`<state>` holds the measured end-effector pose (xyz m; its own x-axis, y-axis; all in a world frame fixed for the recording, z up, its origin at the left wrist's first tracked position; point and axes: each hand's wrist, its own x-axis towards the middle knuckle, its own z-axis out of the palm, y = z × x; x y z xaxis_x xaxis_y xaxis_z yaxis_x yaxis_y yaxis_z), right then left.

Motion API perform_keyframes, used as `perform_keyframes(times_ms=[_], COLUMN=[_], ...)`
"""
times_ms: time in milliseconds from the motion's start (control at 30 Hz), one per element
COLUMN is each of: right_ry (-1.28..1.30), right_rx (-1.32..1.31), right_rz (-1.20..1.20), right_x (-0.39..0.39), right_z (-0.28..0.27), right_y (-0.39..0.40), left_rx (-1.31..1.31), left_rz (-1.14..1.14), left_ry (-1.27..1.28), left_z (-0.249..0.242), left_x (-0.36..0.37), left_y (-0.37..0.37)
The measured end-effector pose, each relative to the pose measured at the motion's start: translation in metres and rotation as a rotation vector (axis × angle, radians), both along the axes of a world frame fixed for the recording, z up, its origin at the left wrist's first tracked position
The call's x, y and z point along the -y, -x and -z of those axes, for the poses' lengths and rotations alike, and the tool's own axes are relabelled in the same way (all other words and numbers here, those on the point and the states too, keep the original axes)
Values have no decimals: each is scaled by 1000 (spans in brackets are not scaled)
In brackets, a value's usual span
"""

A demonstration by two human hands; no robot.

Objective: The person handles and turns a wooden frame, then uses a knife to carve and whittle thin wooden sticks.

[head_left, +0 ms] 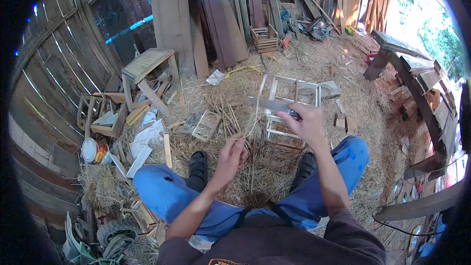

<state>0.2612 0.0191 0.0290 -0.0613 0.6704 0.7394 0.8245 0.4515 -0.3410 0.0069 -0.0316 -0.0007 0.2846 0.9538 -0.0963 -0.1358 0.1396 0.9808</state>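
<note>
My right hand [308,123] is closed around the handle of a knife [269,103], whose broad blade points left. A thin, pale, curved strip [263,86], like split bamboo or cane, rises from my left hand [230,158]. The fingers of that hand pinch the strip near its lower end. The blade crosses the strip partway up; whether it touches is hard to tell. Behind the knife, on the floor, lies a pale slatted wooden frame [275,132]. Several thin sticks [229,120] lie beyond my left hand.
Straw and shavings cover the floor between my feet. At left stand a small wooden table [149,63] and a bucket [90,150]. A slatted crate [265,39] and a circular saw [321,29] sit at the back. A heavy wooden bench [417,81] runs along the right.
</note>
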Motion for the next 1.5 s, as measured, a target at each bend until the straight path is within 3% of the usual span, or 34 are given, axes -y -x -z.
perform_keyframes(times_ms=[167, 267, 400, 500, 733, 900, 1067, 1167, 1400, 1500], right_ry=[-53, -70, 85, -57, 248, 195, 207, 180, 114, 144], right_rx=[134, 225, -202, 22, -87, -174, -193, -242, 7, 30], right_rz=[-272, -237, 199, 77, 129, 147, 158, 55, -315, -349], right_x=[2, -2, -29, -10, -13, -10, -12, -10, 2, 5], right_z=[1, 2, -20, -8, -2, 7, 12, 14, 18, 15], right_y=[28, 27, -22, -2, 21, 30, 37, 36, 47, 51], left_rx=[-143, -186, -235, -211, -86, -210, -162, -119, 53, 170], left_rz=[-41, -135, -78, -111, -174, -263, -295, -272, -69, -93], left_ry=[-240, -414, -257, -243, -165, -277, -277, -272, -7, -149], left_z=[10, 24, 6, 9, 12, 17, 19, 10, 9, 16], left_x=[-14, -20, -14, -13, -14, -18, -20, -18, -21, -23], left_y=[-6, -8, 6, 7, 18, 15, 12, 8, 5, -6])
